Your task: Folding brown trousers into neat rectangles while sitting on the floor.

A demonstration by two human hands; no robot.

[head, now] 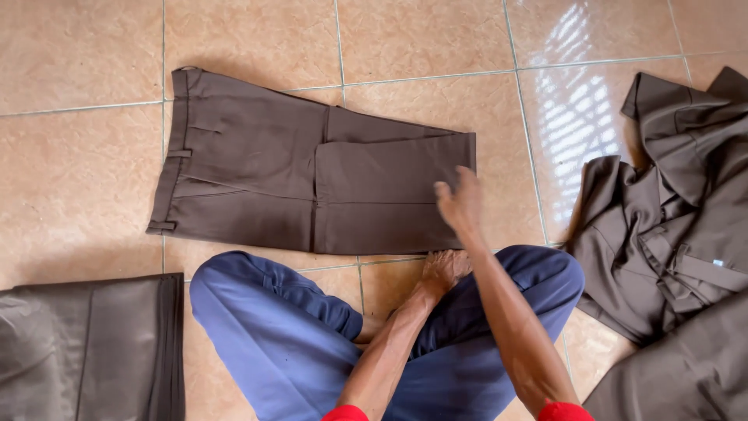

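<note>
one pair of brown trousers (312,191) lies folded in half on the tile floor (78,195) before my knees. my right hand (461,204) hovers open over its folded end; my left hand (444,269) rests empty below. unfolded brown clothes (670,226) wait right; a folded stack (93,347) sits left.

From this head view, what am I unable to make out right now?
- Right hand: motion-blurred, so finger contact with the folded brown trousers is unclear.
- Left hand: low by the person's foot; fingers indistinct.
- Grey folded cloth: cut off by left and bottom edges.
- Brown garment pile: cut off by right edge.
</note>
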